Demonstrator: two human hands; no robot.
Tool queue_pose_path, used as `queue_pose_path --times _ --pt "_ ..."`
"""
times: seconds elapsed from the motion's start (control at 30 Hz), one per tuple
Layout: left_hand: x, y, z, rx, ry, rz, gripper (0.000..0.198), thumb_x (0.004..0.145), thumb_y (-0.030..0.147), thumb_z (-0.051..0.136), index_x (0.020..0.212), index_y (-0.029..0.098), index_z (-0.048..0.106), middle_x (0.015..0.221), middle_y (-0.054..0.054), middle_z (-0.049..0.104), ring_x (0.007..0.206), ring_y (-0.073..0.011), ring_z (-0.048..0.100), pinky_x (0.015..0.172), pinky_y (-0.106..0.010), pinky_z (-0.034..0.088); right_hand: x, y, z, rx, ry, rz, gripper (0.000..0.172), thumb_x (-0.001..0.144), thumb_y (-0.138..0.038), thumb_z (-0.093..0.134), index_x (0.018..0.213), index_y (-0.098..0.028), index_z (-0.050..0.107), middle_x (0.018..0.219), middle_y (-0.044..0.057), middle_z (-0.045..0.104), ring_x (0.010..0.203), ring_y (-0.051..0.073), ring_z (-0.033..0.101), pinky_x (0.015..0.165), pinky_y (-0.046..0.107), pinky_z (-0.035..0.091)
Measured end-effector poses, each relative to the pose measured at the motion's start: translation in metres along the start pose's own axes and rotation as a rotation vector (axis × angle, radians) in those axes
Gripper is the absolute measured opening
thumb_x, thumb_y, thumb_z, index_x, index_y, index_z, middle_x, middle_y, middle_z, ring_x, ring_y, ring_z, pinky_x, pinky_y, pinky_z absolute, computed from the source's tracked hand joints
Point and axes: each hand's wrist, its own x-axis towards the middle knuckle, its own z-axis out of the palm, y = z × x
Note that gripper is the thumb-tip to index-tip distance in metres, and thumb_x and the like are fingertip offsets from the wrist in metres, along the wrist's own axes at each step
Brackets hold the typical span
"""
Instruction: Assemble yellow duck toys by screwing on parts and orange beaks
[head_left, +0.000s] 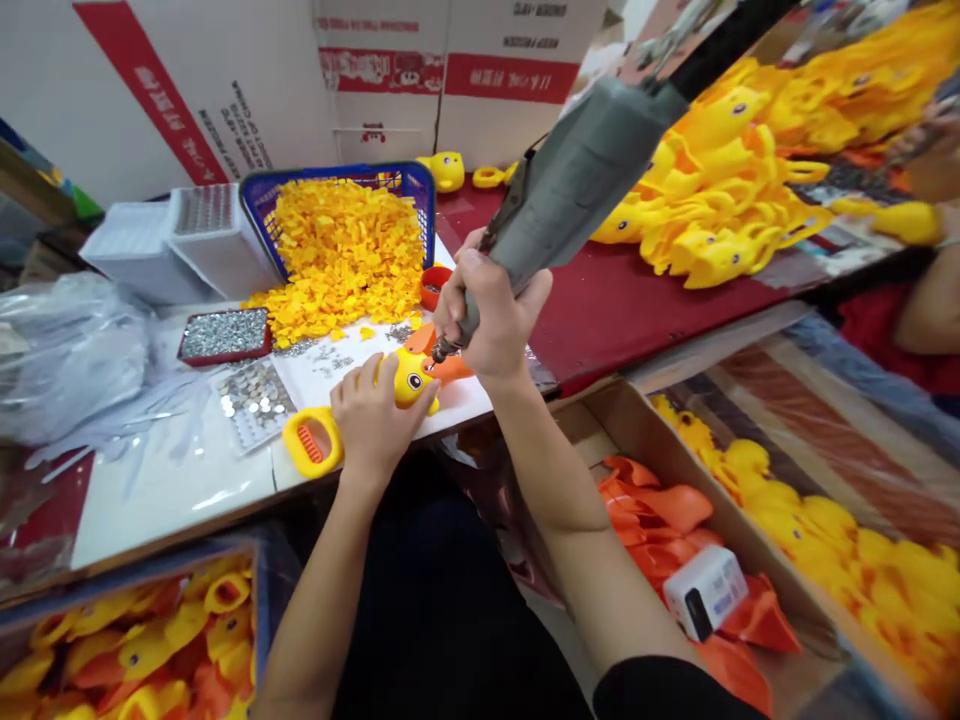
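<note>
My left hand point(377, 415) is closed over a yellow plastic duck toy point(316, 441), whose ring handle sticks out to the left. The duck's printed eye shows beside my thumb, and an orange bill piece point(448, 367) is at its front. In my right hand point(491, 310) is a grey power screwdriver point(577, 170), tilted, with its bit pointing down at the duck's head by the bill. Whether the bit touches a screw is too small to tell. Behind the duck stands a small red cup point(435, 287) of tiny metal parts.
A blue basket point(251, 215) spills small yellow pieces point(345, 250) over the bench. Left of it lies a red tray of screws point(225, 334). Yellow duck parts point(712, 200) heap up at right. Below are a carton point(600, 420) of orange parts and a bin of ducks point(150, 640).
</note>
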Motion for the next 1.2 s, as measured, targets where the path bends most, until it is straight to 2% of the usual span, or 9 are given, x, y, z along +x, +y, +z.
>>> queue_pose_path --times 0.1,0.27,0.4,0.57,0.73,0.83,0.97,1.2 --pt "-0.001 0.001 0.002 -0.022 0.010 -0.021 0.057 0.088 0.064 0.065 0.124 0.019 0.070 0.128 -0.015 0.074 0.107 -0.0365 0.064 0.091 -0.047 0.042 0.001 0.003 0.003 0.038 -0.021 0.000 0.038 0.086 -0.056 0.072 0.075 -0.027 0.050 0.049 -0.010 0.034 0.035 0.009 0.033 0.038 0.028 0.035" --pt "-0.002 0.001 0.002 -0.033 0.027 -0.013 0.053 0.088 0.062 0.066 0.119 0.020 0.071 0.130 -0.013 0.074 0.106 -0.0351 0.064 0.090 -0.046 0.040 0.000 0.009 0.001 -0.035 0.006 0.090 0.051 0.080 -0.074 0.072 0.077 -0.027 0.051 0.049 -0.008 0.034 0.039 0.012 0.038 0.042 0.031 0.038" --pt "-0.002 0.000 0.001 -0.028 0.014 -0.011 0.053 0.087 0.064 0.067 0.119 0.021 0.071 0.127 -0.012 0.075 0.104 -0.0342 0.064 0.090 -0.045 0.040 -0.004 0.010 0.004 -0.072 -0.015 0.141 0.054 0.075 -0.079 0.072 0.077 -0.028 0.053 0.050 -0.007 0.037 0.042 0.015 0.041 0.044 0.033 0.041" --pt "-0.001 -0.001 -0.001 -0.023 -0.008 0.006 0.052 0.089 0.063 0.066 0.121 0.022 0.070 0.125 -0.013 0.074 0.104 -0.0338 0.064 0.089 -0.045 0.040 -0.009 0.004 0.014 -0.088 -0.015 0.094 0.048 0.072 -0.068 0.081 0.077 -0.028 0.055 0.057 -0.004 0.046 0.049 0.014 0.044 0.046 0.033 0.042" --pt "0.000 0.001 -0.002 -0.017 -0.013 0.001 0.054 0.088 0.065 0.068 0.121 0.022 0.070 0.124 -0.013 0.074 0.102 -0.0340 0.063 0.088 -0.045 0.040 -0.007 0.006 0.014 -0.073 -0.063 0.087 0.039 0.080 -0.056 0.077 0.073 -0.026 0.052 0.052 -0.008 0.039 0.042 0.010 0.039 0.042 0.029 0.037" --pt "0.001 0.002 -0.003 -0.023 -0.029 -0.006 0.053 0.088 0.066 0.068 0.118 0.023 0.070 0.123 -0.012 0.074 0.103 -0.0342 0.063 0.089 -0.045 0.040 -0.005 0.010 0.011 -0.013 -0.115 0.085 0.034 0.079 -0.048 0.078 0.072 -0.026 0.053 0.048 -0.010 0.038 0.038 0.007 0.037 0.038 0.026 0.034" --pt "0.002 0.003 -0.004 -0.029 -0.036 -0.016 0.053 0.086 0.070 0.069 0.114 0.024 0.070 0.119 -0.012 0.075 0.103 -0.0339 0.064 0.088 -0.044 0.039 -0.002 0.011 0.007 0.056 -0.249 0.102 0.028 0.079 -0.045 0.077 0.077 -0.025 0.057 0.046 -0.013 0.041 0.034 0.004 0.035 0.035 0.023 0.032" --pt "0.001 0.003 -0.004 -0.004 -0.027 -0.017 0.050 0.087 0.066 0.071 0.113 0.024 0.071 0.120 -0.011 0.075 0.102 -0.0333 0.065 0.086 -0.044 0.041 0.002 0.014 0.000 0.097 -0.391 0.136 0.039 0.077 -0.054 0.080 0.085 -0.025 0.056 0.046 -0.013 0.040 0.033 0.006 0.034 0.036 0.023 0.032"
